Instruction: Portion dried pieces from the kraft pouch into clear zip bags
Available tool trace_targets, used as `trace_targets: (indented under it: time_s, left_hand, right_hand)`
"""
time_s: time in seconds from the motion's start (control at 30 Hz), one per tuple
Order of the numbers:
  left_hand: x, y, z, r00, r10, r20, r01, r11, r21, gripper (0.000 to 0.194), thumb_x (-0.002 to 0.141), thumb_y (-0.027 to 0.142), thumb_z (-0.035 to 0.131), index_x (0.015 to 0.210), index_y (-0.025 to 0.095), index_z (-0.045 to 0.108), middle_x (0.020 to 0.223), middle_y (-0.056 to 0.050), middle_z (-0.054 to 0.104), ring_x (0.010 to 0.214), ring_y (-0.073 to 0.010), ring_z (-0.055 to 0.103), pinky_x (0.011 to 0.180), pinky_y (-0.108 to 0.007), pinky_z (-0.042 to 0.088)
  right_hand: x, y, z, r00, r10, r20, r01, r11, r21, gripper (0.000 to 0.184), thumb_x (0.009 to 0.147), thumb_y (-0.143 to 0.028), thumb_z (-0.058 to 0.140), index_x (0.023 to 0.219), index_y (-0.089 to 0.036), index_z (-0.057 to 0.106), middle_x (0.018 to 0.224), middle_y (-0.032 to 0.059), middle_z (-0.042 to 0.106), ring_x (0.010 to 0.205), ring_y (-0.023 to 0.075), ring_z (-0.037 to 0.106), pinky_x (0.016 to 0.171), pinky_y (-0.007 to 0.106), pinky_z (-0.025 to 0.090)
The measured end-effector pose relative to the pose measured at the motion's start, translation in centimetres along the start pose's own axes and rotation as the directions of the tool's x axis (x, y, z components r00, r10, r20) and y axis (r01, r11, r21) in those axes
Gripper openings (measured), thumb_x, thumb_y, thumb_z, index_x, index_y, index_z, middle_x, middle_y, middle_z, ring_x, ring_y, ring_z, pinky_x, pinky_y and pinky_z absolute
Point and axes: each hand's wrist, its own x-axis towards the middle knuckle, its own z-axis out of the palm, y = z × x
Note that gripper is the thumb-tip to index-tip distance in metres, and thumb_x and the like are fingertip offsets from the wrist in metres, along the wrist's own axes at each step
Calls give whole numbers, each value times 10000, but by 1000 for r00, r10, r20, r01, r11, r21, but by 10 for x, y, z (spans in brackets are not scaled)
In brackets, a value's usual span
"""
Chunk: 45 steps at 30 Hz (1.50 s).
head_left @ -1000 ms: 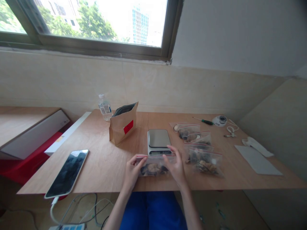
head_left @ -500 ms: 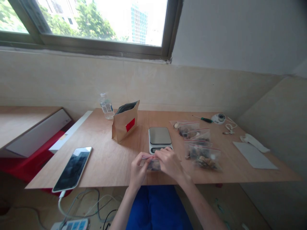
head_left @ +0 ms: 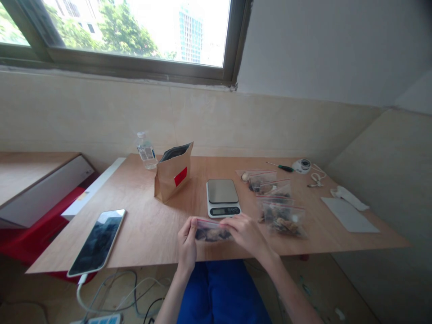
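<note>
A clear zip bag (head_left: 212, 233) with a red seal strip and dark and brown dried pieces inside is held near the table's front edge. My left hand (head_left: 187, 239) is closed on its upper left corner. My right hand (head_left: 245, 234) pinches the seal strip toward the right end, covering that side of the bag. Just beyond the bag stands a kitchen scale (head_left: 222, 192) with a bare metal plate. Several similar zip bags (head_left: 283, 221) of dried pieces lie to the right of my right hand.
An open brown paper pouch (head_left: 172, 175) with a red label stands left of the scale, a water bottle (head_left: 146, 152) behind it. A phone (head_left: 97, 243) overhangs the front left edge. Farther right are a screwdriver (head_left: 285, 168), a white camera (head_left: 301, 166) and white paper (head_left: 349, 215).
My hands have moved apart along the bag's top; the right has slid toward the right end and more of the bag shows. The view has shifted slightly.
</note>
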Motion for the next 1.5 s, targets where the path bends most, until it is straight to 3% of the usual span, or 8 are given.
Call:
trace_targets:
  time_s: [0.17,0.3,0.5,0.67,0.8,1.1,1.33,1.5]
  left_hand:
    - [6,3,4,998,-68,7,69,995,-66,416,835,530,488,623,175,532,567,27,510,549,-118,459,518,-208,364]
    - [16,4,0,991,-21,132,20,1000,6,380,858,497,468,796,164,640,773,-33,637,751,-171,572,691,-255,436]
    - [18,-20,-24,998,-60,2,60,995,84,446,853,547,434,783,155,635,759,-60,643,697,-180,582,671,-291,452]
    - [14,-33,-32,991,-115,66,106,987,118,468,825,580,464,758,149,636,706,-59,636,653,-177,564,626,-279,451]
    - [15,-35,-35,988,-110,110,96,987,129,475,824,581,465,737,149,642,680,-55,627,641,-181,567,618,-282,457]
    - [13,-36,-36,984,-121,130,97,980,174,465,827,569,469,744,149,651,678,-52,621,647,-181,566,628,-280,455]
    - [11,-32,-32,991,-113,77,94,971,219,496,794,612,478,715,155,652,661,-57,627,630,-190,574,616,-292,467]
    - [9,-37,-34,996,-86,-26,90,958,273,472,806,597,463,768,165,649,727,-64,637,703,-212,592,671,-325,483]
  right_hand:
    - [-8,-4,-5,999,51,3,-51,998,48,232,898,-176,471,852,-247,687,806,-4,739,691,164,654,664,263,416]
    - [-13,10,-27,971,237,-17,-235,969,77,262,917,-320,431,922,-255,685,849,21,736,762,201,677,649,257,439]
    - [-2,89,-62,760,562,-328,-559,822,113,433,914,-450,342,962,-164,663,705,84,693,629,221,634,569,274,416]
    - [7,126,-42,648,569,-506,-703,702,-112,464,892,-358,345,1152,-37,556,875,199,653,816,294,610,689,368,440]
    - [-9,115,-12,647,386,-657,-673,695,-255,512,877,-343,380,1281,-34,440,1178,261,522,1067,348,500,850,477,408]
    - [-26,126,14,716,434,-547,-640,721,-265,482,920,-311,292,1337,-98,404,1317,195,501,1214,317,442,962,505,370]
    - [-35,92,24,659,343,-670,-621,750,-228,587,913,-314,358,1451,-135,206,1496,203,197,1347,361,247,1007,578,295]
    - [-63,95,54,636,344,-691,-619,762,-190,586,902,-312,383,1437,-119,245,1470,220,251,1323,376,295,985,566,334]
